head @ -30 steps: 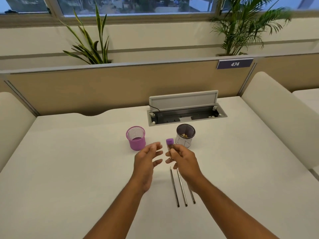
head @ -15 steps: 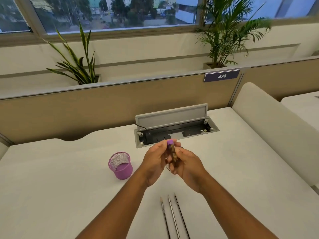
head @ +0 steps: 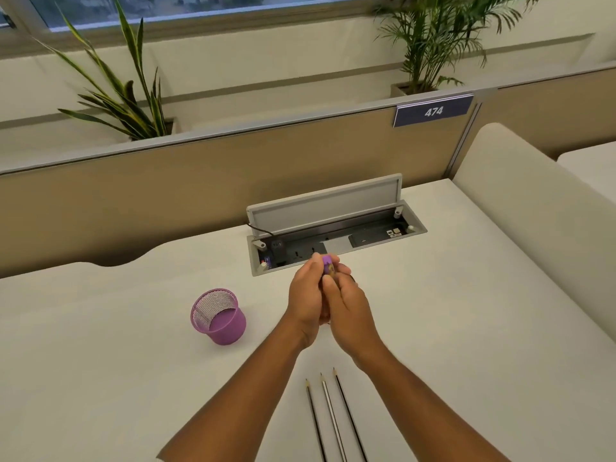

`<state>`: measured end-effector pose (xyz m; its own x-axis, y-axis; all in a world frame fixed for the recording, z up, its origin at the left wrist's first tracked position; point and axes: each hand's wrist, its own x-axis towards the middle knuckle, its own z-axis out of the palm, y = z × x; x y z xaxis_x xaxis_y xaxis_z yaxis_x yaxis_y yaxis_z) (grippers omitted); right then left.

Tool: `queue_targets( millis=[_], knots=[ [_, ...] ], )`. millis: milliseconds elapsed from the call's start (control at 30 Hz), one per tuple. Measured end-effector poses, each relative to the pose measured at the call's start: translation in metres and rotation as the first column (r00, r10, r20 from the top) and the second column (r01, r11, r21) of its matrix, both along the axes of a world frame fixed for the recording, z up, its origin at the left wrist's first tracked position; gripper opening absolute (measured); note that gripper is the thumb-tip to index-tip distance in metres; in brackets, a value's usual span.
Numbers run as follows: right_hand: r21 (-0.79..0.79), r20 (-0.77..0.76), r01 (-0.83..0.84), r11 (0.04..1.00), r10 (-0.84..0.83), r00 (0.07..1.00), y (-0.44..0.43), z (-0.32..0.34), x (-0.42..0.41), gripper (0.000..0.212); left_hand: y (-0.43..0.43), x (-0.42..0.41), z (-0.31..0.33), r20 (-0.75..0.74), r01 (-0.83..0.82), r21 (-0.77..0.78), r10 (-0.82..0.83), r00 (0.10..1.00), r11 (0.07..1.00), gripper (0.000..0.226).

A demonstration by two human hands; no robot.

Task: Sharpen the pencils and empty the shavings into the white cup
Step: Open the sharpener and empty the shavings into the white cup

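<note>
A small purple-capped sharpener (head: pixel 327 263) with shavings visible in its clear body is held upright between both hands over the middle of the desk. My left hand (head: pixel 305 296) grips it from the left and my right hand (head: pixel 350 303) from the right, fingers pressed together around it. Three dark pencils (head: pixel 333 415) lie side by side on the desk near me, tips pointing away. The white cup is hidden behind my hands.
A purple mesh pencil cup (head: pixel 218 316) stands to the left of my hands. An open cable box (head: pixel 336 238) with a raised grey lid is set into the desk (head: pixel 100 361) behind them. A beige divider and padded side panels surround the desk.
My left hand has come in and closed on the sharpener beside the right hand. Both hands now cover the white cup, and the view has tilted up.
</note>
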<state>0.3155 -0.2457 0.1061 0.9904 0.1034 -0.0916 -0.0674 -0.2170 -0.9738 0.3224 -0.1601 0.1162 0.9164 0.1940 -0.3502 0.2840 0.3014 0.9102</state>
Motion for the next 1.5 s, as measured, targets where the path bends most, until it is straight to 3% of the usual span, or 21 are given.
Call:
queue_targets(
  millis=[267,633,900,1267,1500],
  knots=[
    [-0.188,0.036,0.060,0.980,-0.054,0.998,0.006,-0.025,0.000,0.035,-0.011,0.004,-0.011,-0.046,-0.039,0.034,0.041,0.998,0.999,0.046],
    [-0.206,0.027,0.046,0.977,-0.042,0.999,0.004,-0.015,-0.010,0.040,-0.012,0.000,-0.011,-0.059,-0.043,0.047,0.046,0.997,0.998,0.040],
    [-0.075,-0.012,0.050,0.996,-0.051,0.999,-0.005,-0.011,-0.016,0.028,-0.005,-0.004,-0.004,0.032,0.033,0.146,-0.038,0.999,0.989,0.040],
    [-0.188,0.010,-0.011,0.982,0.013,1.000,-0.019,-0.011,-0.011,0.031,0.031,0.007,0.006,0.161,0.082,0.469,-0.176,0.971,0.879,0.021],
    [-0.247,0.048,-0.010,0.969,0.023,0.999,-0.025,-0.011,-0.009,0.033,0.038,0.013,0.001,0.136,0.060,0.486,-0.144,0.980,0.872,0.018]
  ],
)
